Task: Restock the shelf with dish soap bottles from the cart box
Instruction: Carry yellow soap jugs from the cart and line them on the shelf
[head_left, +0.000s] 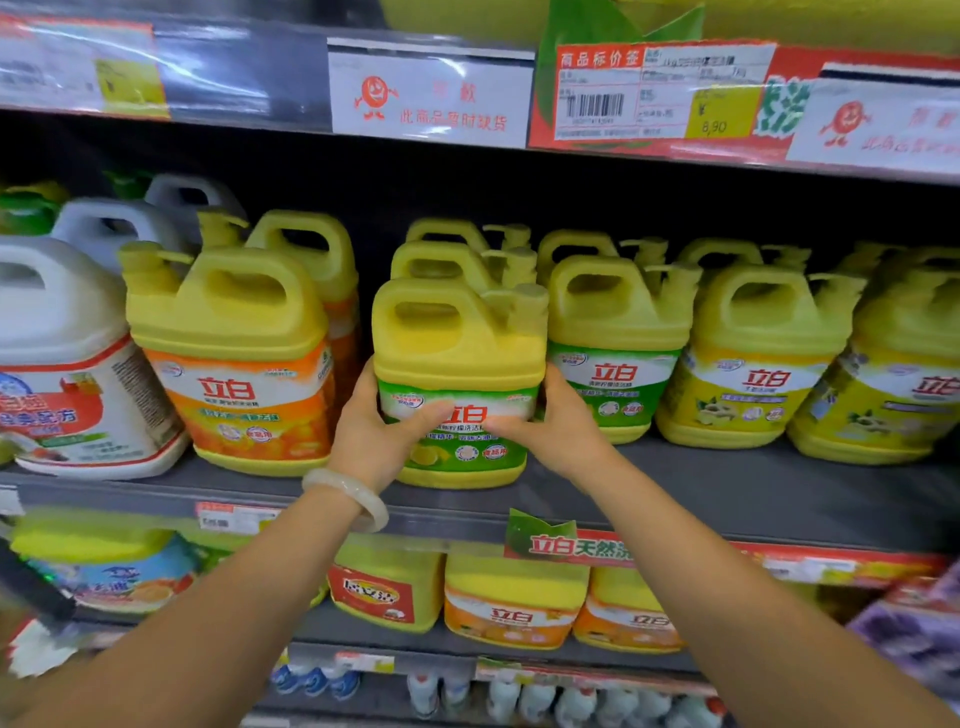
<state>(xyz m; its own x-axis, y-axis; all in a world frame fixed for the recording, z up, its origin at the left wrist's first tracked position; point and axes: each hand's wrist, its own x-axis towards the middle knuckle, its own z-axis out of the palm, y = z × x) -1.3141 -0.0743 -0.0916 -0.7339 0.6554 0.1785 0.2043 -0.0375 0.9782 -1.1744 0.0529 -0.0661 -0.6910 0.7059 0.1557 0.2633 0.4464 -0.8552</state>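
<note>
On the shelf (727, 493), hands hide the green-labelled bottle's (460, 358) sides.

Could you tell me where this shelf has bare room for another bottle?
Bare shelf lies in front of the green bottle and pale-label bottles, right of the held bottle. Left, the orange bottle and white jug crowd the edge.

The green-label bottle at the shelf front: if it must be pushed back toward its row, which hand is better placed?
Probably neither alone. The left hand and the right hand both grip the green-label bottle low on its sides, thumbs across the label. The bottles behind it stand slightly right, so the left hand may steer better.
</note>
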